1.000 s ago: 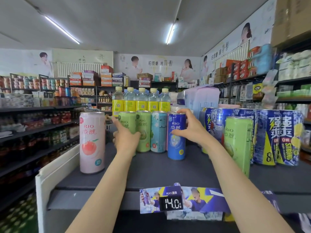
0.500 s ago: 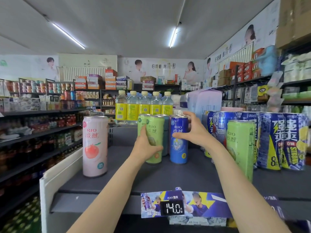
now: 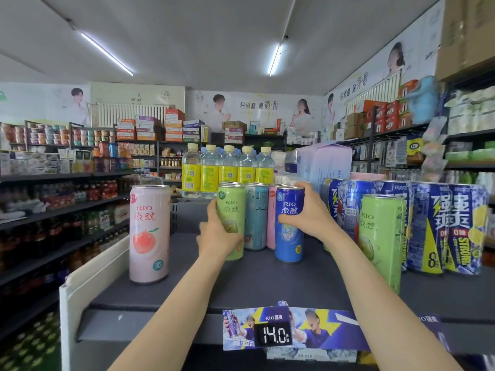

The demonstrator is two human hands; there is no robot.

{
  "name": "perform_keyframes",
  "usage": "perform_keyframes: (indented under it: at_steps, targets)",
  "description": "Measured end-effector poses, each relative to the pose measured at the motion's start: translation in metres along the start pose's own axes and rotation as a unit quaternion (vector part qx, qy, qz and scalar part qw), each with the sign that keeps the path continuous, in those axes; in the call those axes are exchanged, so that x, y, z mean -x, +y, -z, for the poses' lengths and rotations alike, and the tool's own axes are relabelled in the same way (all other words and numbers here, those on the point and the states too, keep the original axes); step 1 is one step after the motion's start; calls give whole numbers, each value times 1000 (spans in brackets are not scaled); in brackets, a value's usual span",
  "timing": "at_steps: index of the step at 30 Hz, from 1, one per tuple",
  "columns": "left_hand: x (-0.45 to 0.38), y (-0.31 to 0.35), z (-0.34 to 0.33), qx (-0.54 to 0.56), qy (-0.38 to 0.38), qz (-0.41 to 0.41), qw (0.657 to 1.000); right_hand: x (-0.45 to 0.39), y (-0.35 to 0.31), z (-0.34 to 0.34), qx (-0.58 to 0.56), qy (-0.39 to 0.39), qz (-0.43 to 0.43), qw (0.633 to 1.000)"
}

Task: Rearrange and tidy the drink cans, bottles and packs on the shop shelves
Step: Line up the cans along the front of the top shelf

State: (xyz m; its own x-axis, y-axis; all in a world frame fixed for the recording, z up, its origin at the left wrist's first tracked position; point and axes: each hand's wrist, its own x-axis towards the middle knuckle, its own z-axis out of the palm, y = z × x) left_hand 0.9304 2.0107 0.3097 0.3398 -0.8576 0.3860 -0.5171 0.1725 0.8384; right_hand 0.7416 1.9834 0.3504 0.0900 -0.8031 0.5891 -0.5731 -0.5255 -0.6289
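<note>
On the dark shelf (image 3: 267, 279), one pink can (image 3: 149, 232) marked RIO, with a peach on it, is standing alone at the far left, well apart from the rest. Next, the left hand (image 3: 214, 235) is curling round a green can (image 3: 231, 219), also RIO, gripping its lower half. Behind and just right, a teal can (image 3: 256, 215) and a sliver of a second pink one (image 3: 271, 218) are standing close together. The right hand (image 3: 312, 214) is wrapping round a blue can (image 3: 289, 223), lettered RIO, thumb in front and fingers over the top rim. Five bottles (image 3: 227, 171) with yellow labels and pale caps are lining up at the back. Further right, another green RIO can is standing in front (image 3: 380, 234), partly hiding a row of blue cans (image 3: 442, 226) printed STRONG with yellow lightning; their count is unclear. A price tag (image 3: 273, 334) reading 14.0 is hanging on the shelf's front edge, under the word RIO.
</note>
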Motion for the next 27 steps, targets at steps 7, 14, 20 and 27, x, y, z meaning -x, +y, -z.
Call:
perform_keyframes:
  at_steps: [7, 14, 20, 27]
  targets:
    - [2, -2, 4, 12, -11, 12, 1000, 3, -2, -1, 4, -4, -1, 1000]
    - [5, -1, 9, 25, -10, 4, 1000, 3, 0, -1, 0, 4, -7, 1000]
    - [4, -1, 12, 38, 21, 21, 999, -1, -19, 11, 27, 82, 75, 993]
    - [0, -6, 19, 29, 106, 86, 990, -57, -81, -19, 248, -189, 189, 931]
